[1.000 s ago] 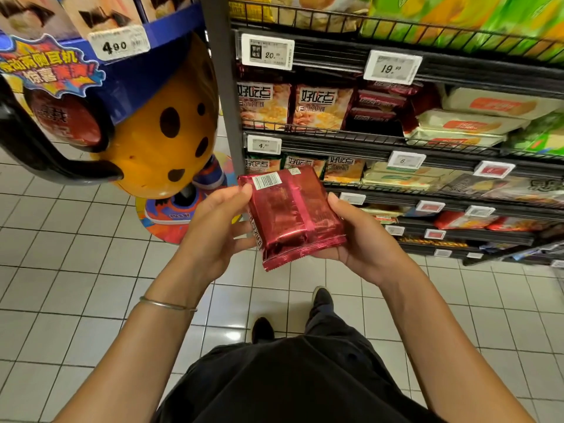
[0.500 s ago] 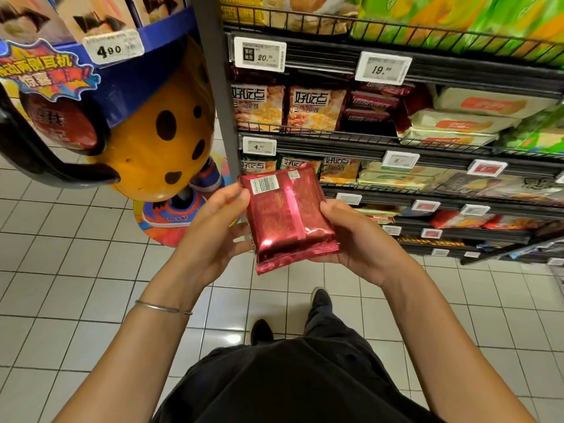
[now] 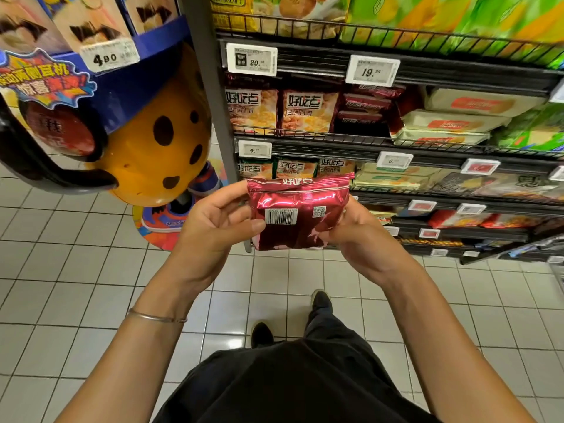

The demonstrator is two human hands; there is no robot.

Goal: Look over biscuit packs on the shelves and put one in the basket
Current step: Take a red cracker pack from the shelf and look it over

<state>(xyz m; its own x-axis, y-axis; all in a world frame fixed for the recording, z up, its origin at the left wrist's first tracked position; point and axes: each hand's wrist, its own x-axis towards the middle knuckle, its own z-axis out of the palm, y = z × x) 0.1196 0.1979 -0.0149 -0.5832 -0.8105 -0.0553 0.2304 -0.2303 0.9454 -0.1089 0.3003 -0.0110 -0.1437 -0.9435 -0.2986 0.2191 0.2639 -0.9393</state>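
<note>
Left hand (image 3: 218, 222) and right hand (image 3: 355, 236) are gripping the red biscuit pack (image 3: 297, 213) by its side edges, above open tiled floor (image 3: 76, 285), near the shelves (image 3: 381, 148). Its barcode is showing; right fingertips are lying hidden behind it.

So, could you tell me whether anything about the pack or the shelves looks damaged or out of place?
Nothing stands out. The red biscuit pack looks sealed, only creased where the left hand and right hand grip it, barcode facing up. The packs on the shelves sit in ordinary stacks.
</note>
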